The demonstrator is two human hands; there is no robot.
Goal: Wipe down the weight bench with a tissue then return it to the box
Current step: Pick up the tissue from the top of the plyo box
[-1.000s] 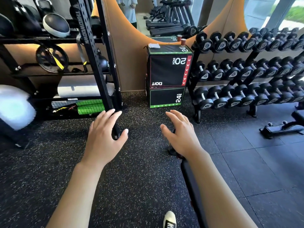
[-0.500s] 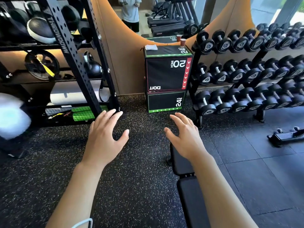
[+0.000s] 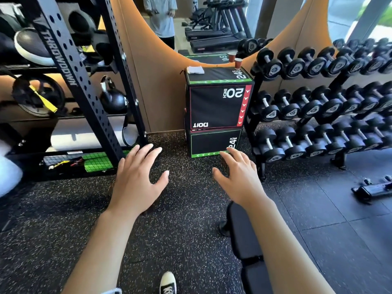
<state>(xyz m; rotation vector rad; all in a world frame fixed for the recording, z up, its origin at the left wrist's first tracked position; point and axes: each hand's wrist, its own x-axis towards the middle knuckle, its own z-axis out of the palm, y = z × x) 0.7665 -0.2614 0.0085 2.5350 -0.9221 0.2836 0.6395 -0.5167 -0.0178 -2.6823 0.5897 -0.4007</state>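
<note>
A white folded tissue [image 3: 196,69] lies on the top of the black plyo box [image 3: 216,107] against the back wall. The black padded weight bench [image 3: 244,236] runs from the lower right toward me, partly hidden under my right forearm. My left hand [image 3: 137,179] is held out over the speckled floor, palm down, fingers spread, holding nothing. My right hand [image 3: 239,177] is out in the same way above the bench's far end, also holding nothing. Both hands are well short of the box.
A black storage rack [image 3: 70,66] with balls, a kettlebell and mats stands on the left. A dumbbell rack [image 3: 322,107] fills the right. Two paper cups [image 3: 238,63] stand at the box's back edge. A mirror behind reflects a person. My shoe [image 3: 168,283] shows at the bottom.
The view has closed in on the plyo box and tilted up, so the box and tissue appear larger. Both hands stay outstretched and spread, holding nothing.
</note>
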